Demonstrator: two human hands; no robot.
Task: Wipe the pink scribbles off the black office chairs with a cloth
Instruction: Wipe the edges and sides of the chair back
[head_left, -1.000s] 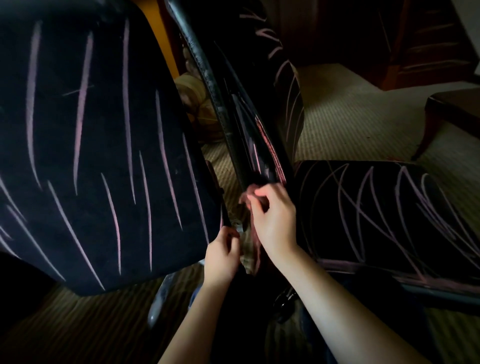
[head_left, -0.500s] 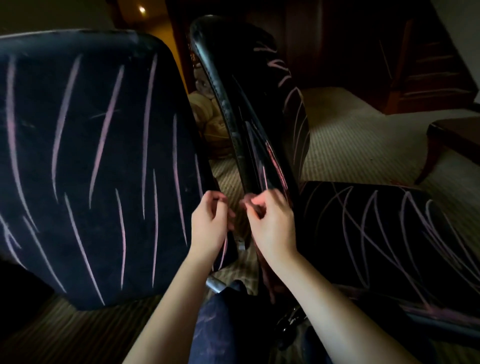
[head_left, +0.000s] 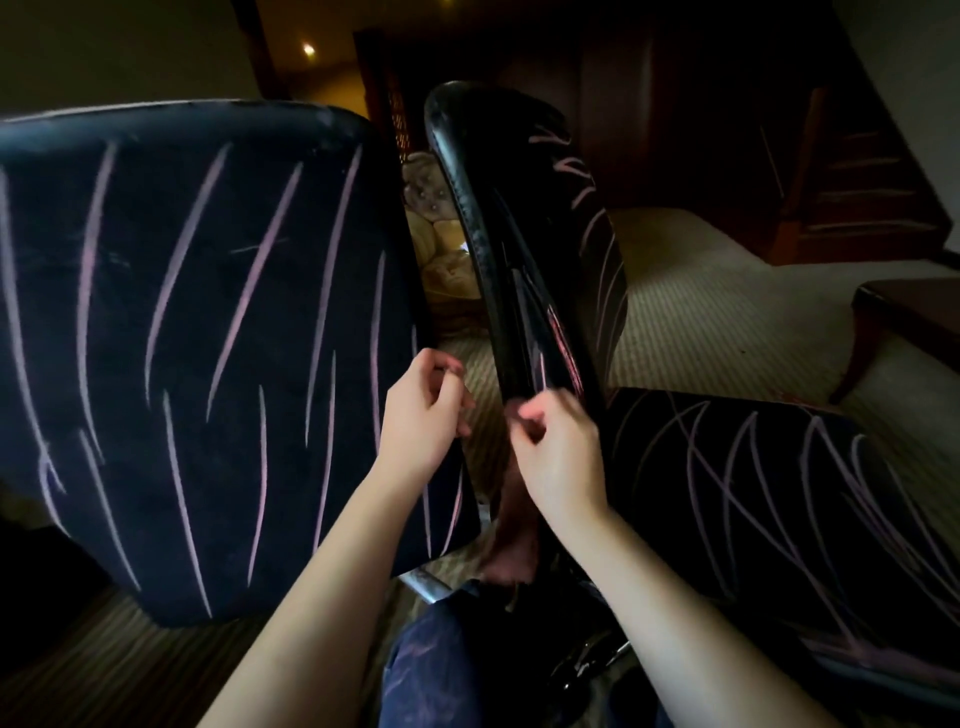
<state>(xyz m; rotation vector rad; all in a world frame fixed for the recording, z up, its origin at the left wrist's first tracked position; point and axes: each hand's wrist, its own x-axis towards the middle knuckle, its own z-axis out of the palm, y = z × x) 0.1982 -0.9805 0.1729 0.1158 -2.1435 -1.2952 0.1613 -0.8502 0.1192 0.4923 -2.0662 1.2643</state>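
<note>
Two black office chairs carry pink scribbles. The left chair's backrest (head_left: 182, 338) faces me with long pink strokes. The right chair's backrest (head_left: 519, 249) stands edge-on in the middle, and its seat (head_left: 753, 493) spreads to the right, covered in pink loops. My right hand (head_left: 556, 452) pinches the top of a dim brownish cloth (head_left: 511, 525), which hangs down at the foot of that backrest. My left hand (head_left: 423, 415) hovers just left of it in the gap between the chairs, thumb and forefinger pinched together, seemingly on a corner of the cloth.
Striped beige carpet (head_left: 727, 291) covers the floor. A dark wooden table (head_left: 914, 322) stands at the right edge, dark wooden furniture (head_left: 857, 182) behind it. A beige cushioned seat (head_left: 441, 249) shows between the chairs. My knee (head_left: 431, 670) and a chrome chair base (head_left: 423, 584) lie below my hands.
My left hand rose from the cloth's lower end to the level of my right hand. My view tilted upward, so both backrest tops came into sight. My right hand kept its hold.
</note>
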